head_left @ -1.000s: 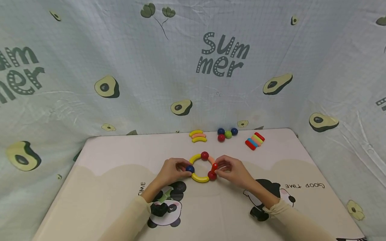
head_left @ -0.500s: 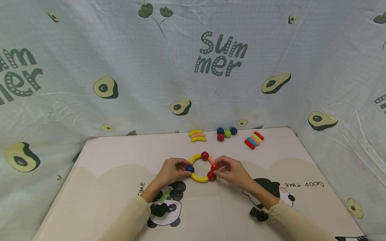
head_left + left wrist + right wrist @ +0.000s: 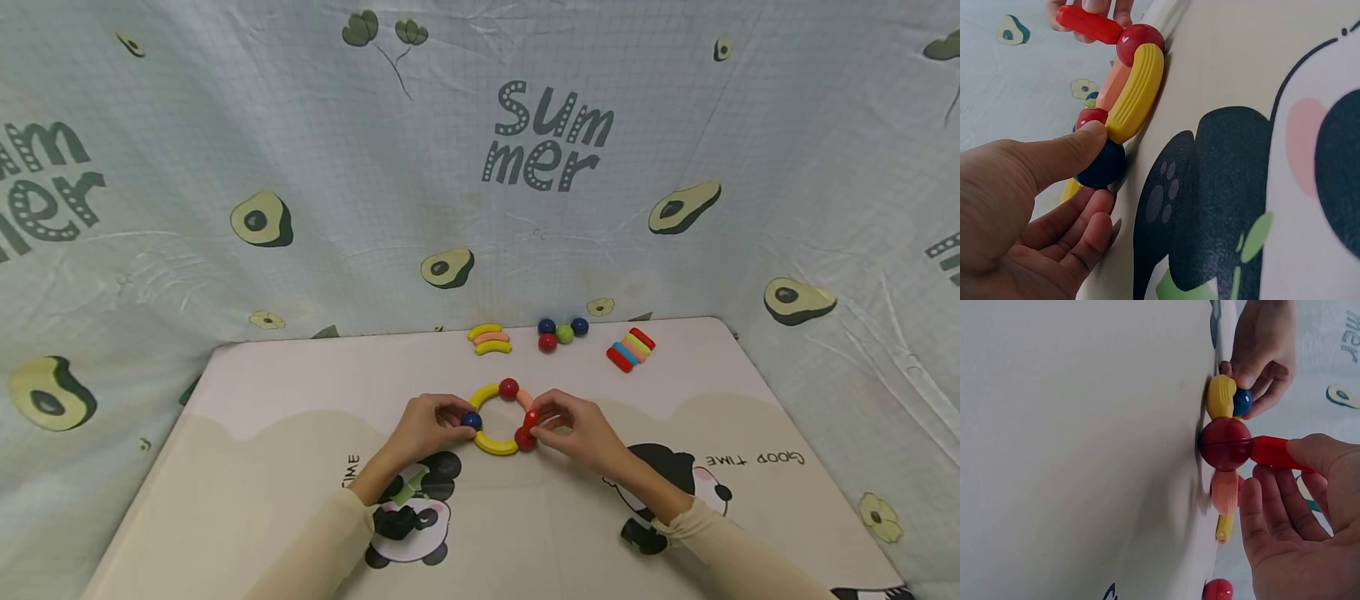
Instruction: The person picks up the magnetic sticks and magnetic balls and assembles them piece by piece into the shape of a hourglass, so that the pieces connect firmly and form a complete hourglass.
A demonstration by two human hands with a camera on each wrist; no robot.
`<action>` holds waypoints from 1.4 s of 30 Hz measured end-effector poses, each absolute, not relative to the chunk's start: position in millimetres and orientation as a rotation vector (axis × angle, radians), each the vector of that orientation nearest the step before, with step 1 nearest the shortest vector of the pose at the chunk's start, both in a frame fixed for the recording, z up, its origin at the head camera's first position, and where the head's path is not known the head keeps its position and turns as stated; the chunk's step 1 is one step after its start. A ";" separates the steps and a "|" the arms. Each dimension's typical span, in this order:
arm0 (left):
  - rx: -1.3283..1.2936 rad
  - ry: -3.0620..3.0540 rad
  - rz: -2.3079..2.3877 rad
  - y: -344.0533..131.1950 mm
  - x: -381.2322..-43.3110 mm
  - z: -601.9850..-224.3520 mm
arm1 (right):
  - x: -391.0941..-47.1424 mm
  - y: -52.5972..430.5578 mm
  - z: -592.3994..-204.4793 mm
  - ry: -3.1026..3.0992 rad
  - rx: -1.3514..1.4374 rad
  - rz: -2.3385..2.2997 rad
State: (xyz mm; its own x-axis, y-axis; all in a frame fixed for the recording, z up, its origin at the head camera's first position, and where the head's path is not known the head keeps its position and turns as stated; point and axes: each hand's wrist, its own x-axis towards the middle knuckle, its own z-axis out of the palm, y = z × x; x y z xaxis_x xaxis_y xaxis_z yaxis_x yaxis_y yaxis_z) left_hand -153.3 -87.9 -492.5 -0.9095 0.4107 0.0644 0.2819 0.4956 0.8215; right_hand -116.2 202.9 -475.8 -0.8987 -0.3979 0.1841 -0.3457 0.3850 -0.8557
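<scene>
A ring of curved sticks and balls lies flat on the table. It has a yellow curved stick [image 3: 496, 446] in front, another yellow one at the back left, and an orange curved stick [image 3: 1225, 492] on the right. Between them sit a blue ball [image 3: 472, 421], a red ball [image 3: 508, 388] at the back and a red ball [image 3: 1226, 444] at front right. My left hand [image 3: 431, 429] pinches the blue ball between thumb and fingers. With my right hand [image 3: 577, 425] I pinch a red straight stick [image 3: 1272, 452], which stands up from the front right red ball, touching it.
Behind the ring lie several curved sticks [image 3: 492, 337], several balls [image 3: 564, 334] and a row of coloured straight sticks [image 3: 631, 350]. A patterned cloth [image 3: 360, 250] hangs behind the table's back edge. The tabletop [image 3: 247, 500] carries printed pandas.
</scene>
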 end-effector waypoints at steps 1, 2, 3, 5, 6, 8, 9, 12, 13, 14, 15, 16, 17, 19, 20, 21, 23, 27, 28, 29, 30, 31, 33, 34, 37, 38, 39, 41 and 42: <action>0.598 2.593 1.382 -88.0 -153.3 -492.0 | -116.2 202.8 -475.2 2.570 -0.692 -1.568; 0.595 2.593 1.382 -88.1 -153.4 -491.7 | -116.5 202.8 -474.8 2.567 -0.694 -1.567; 0.589 2.589 1.383 -88.1 -153.4 -491.2 | -117.0 203.0 -474.4 2.567 -0.700 -1.560; 0.581 2.585 1.386 -88.0 -153.4 -490.1 | -118.7 204.4 -473.4 2.560 -0.720 -1.545; 0.583 2.584 1.387 -87.9 -153.2 -489.8 | -119.9 205.8 -473.2 2.560 -0.738 -1.533; 0.586 2.584 1.383 -87.7 -152.9 -489.1 | -123.3 210.1 -471.6 2.552 -0.776 -1.509; 0.591 2.583 1.382 -87.7 -152.6 -488.9 | -125.2 213.1 -470.1 2.553 -0.789 -1.492; 0.609 2.579 1.375 -87.7 -152.0 -488.4 | -132.5 224.6 -463.6 2.579 -0.793 -1.437; 0.612 2.579 1.374 -87.8 -151.6 -488.4 | -135.3 228.9 -460.3 2.596 -0.780 -1.414; 0.614 2.579 1.376 -87.9 -151.1 -488.3 | -138.5 233.4 -457.2 2.621 -0.763 -1.389; 0.615 2.579 1.377 -88.1 -150.7 -488.3 | -142.2 238.2 -454.5 2.647 -0.746 -1.366; 0.615 2.578 1.378 -88.2 -150.3 -488.2 | -146.0 243.0 -451.8 2.677 -0.728 -1.339; 0.615 2.579 1.379 -88.3 -149.9 -488.2 | -150.4 248.1 -449.4 2.711 -0.717 -1.315; 0.617 2.582 1.379 -88.5 -149.7 -488.6 | -159.6 259.2 -445.4 2.781 -0.697 -1.272; 0.618 2.582 1.379 -88.5 -149.6 -488.8 | -164.5 265.2 -444.0 2.820 -0.687 -1.244; 0.618 2.581 1.379 -88.6 -149.6 -489.2 | -169.5 271.1 -442.7 2.857 -0.675 -1.220; 0.620 2.582 1.379 -88.8 -149.7 -489.8 | -180.4 283.5 -441.3 2.932 -0.653 -1.168; 0.613 2.584 1.383 -88.8 -149.6 -489.6 | -201.1 306.8 -440.8 3.030 -0.561 -1.076; 0.614 2.586 1.384 -88.9 -149.6 -489.7 | -206.0 312.0 -441.5 3.045 -0.531 -1.057; 0.613 2.586 1.385 -89.0 -149.7 -489.8 | -210.1 316.8 -441.9 3.052 -0.496 -1.044; 0.613 2.586 1.387 -89.1 -149.7 -490.0 | -213.9 321.1 -442.4 3.054 -0.460 -1.029; 0.614 2.586 1.388 -89.2 -149.7 -490.3 | -217.5 325.3 -443.2 3.057 -0.425 -1.010; 0.613 2.586 1.390 -89.5 -149.5 -490.5 | -223.5 331.9 -444.7 3.055 -0.367 -0.986; 0.613 2.587 1.390 -89.7 -149.4 -490.5 | -226.2 334.5 -445.6 3.051 -0.346 -0.976; 0.611 2.587 1.391 -90.0 -149.4 -490.5 | -234.0 342.0 -449.3 3.049 -0.302 -0.936; 0.611 2.587 1.391 -89.9 -149.4 -490.4 | -236.3 344.0 -450.2 3.038 -0.276 -0.935; 0.615 2.586 1.393 -90.0 -149.5 -490.5 | -238.4 346.1 -451.0 3.030 -0.256 -0.929; 0.620 2.585 1.393 -89.9 -149.8 -490.9 | -241.7 350.2 -452.4 3.017 -0.224 -0.905; 0.622 2.584 1.394 -89.9 -149.9 -491.1 | -242.9 352.3 -452.9 3.009 -0.209 -0.899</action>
State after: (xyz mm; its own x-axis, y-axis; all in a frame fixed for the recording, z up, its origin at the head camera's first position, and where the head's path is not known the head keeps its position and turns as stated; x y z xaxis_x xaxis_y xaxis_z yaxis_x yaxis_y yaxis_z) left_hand -149.9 -89.9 -491.1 -0.9048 0.4199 0.0708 0.2898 0.4853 0.8249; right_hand -242.9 352.3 -452.9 -0.9912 -0.1253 0.0433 -0.1285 0.8279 -0.5460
